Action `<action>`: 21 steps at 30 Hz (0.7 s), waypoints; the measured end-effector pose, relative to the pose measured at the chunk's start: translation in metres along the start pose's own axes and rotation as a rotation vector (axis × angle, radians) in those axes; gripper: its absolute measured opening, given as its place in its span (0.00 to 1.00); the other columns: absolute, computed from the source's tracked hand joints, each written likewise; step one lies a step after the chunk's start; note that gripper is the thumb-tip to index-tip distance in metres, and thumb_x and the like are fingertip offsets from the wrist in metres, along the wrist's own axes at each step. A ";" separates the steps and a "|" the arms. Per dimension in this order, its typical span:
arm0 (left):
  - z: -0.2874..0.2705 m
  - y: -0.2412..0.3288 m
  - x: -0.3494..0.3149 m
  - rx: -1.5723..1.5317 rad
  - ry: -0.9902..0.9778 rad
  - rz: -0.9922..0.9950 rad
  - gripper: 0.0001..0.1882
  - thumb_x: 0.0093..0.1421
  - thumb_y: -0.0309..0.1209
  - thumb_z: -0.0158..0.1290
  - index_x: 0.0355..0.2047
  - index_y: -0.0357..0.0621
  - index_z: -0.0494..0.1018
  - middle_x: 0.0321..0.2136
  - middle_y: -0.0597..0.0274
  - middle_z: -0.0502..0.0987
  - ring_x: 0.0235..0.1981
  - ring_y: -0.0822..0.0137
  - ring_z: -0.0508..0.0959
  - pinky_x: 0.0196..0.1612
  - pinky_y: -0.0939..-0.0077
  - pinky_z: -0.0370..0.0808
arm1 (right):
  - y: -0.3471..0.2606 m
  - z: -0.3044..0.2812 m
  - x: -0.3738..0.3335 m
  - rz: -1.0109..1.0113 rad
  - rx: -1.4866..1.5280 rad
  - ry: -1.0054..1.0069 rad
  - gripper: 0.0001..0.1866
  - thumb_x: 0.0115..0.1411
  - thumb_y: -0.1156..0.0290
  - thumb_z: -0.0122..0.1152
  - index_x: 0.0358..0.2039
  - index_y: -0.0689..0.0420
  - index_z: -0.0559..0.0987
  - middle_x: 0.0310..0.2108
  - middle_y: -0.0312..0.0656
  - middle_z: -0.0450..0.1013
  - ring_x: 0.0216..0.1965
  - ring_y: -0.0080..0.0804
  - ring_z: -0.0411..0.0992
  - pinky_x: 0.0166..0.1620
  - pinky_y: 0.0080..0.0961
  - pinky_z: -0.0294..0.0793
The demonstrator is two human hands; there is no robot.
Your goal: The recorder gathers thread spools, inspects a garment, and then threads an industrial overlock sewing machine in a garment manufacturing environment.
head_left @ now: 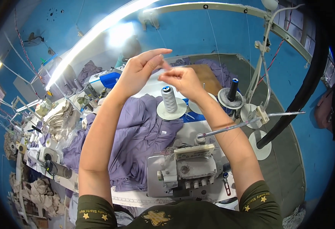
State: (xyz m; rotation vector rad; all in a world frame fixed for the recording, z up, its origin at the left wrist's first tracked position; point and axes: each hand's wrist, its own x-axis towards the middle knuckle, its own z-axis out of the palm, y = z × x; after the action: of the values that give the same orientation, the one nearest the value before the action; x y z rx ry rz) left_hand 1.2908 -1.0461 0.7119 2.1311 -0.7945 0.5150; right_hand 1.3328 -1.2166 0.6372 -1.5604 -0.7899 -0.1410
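Beige fabric: 1 layered stack at far left, soft folded edges.
Blue-and-white machine: 1 smooth boxy head beyond the cloth.
Purple cloth: 1 heap, matte and deeply creased, beneath the left forearm.
Left hand: 1, bare, raised above the table, wrist bent toward the right, index finger stretched out, thumb near it; I cannot tell whether it pinches anything.
Thread cone: 1, grey-white, wound and tapering, upright on a round pale disc, below and between the 2 hands.
Right hand: 1, bare, raised, fingers curled leftward, fingertips blurred near the left hand's; whether they grip thread I cannot tell.
Sewing machine: 1, pale, hard-cased, with 4 rounded knobs.
Black cone: 1, slim, upright on a disc.
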 end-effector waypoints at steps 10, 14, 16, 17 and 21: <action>0.014 0.011 -0.009 0.169 -0.168 0.047 0.13 0.63 0.35 0.49 0.44 0.46 0.77 0.36 0.50 0.79 0.33 0.53 0.79 0.39 0.65 0.74 | -0.020 -0.016 -0.035 -0.013 0.120 -0.071 0.07 0.58 0.74 0.64 0.35 0.64 0.81 0.31 0.38 0.79 0.31 0.15 0.72 0.32 0.12 0.70; 0.017 0.011 -0.009 0.242 -0.126 0.213 0.12 0.63 0.32 0.49 0.44 0.46 0.77 0.40 0.53 0.79 0.35 0.54 0.79 0.40 0.67 0.75 | -0.022 -0.016 -0.040 0.013 0.211 -0.082 0.07 0.59 0.75 0.62 0.36 0.65 0.81 0.32 0.41 0.79 0.34 0.20 0.75 0.38 0.16 0.74; 0.017 0.023 -0.018 0.404 0.302 0.194 0.11 0.63 0.30 0.49 0.43 0.44 0.77 0.43 0.55 0.78 0.37 0.54 0.78 0.40 0.68 0.75 | -0.019 -0.016 -0.041 0.017 0.202 -0.069 0.08 0.59 0.75 0.62 0.36 0.66 0.80 0.33 0.41 0.79 0.35 0.21 0.75 0.38 0.16 0.74; 0.017 0.024 -0.016 0.401 0.300 0.197 0.11 0.63 0.30 0.49 0.43 0.44 0.77 0.43 0.55 0.78 0.37 0.54 0.78 0.40 0.68 0.75 | -0.018 -0.017 -0.042 0.021 0.192 -0.055 0.08 0.59 0.75 0.62 0.36 0.66 0.80 0.33 0.42 0.79 0.36 0.21 0.76 0.39 0.16 0.75; 0.021 0.033 -0.016 0.135 -0.011 0.263 0.11 0.65 0.24 0.45 0.45 0.40 0.73 0.42 0.58 0.79 0.23 0.73 0.74 0.26 0.84 0.71 | -0.022 -0.018 -0.046 0.022 0.171 -0.076 0.08 0.59 0.75 0.62 0.36 0.66 0.80 0.33 0.42 0.79 0.36 0.23 0.76 0.40 0.17 0.75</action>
State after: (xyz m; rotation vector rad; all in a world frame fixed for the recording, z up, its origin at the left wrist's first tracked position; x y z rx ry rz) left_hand 1.2587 -1.0735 0.7076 2.1653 -1.0812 0.7118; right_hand 1.2919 -1.2527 0.6345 -1.4188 -0.8225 0.0022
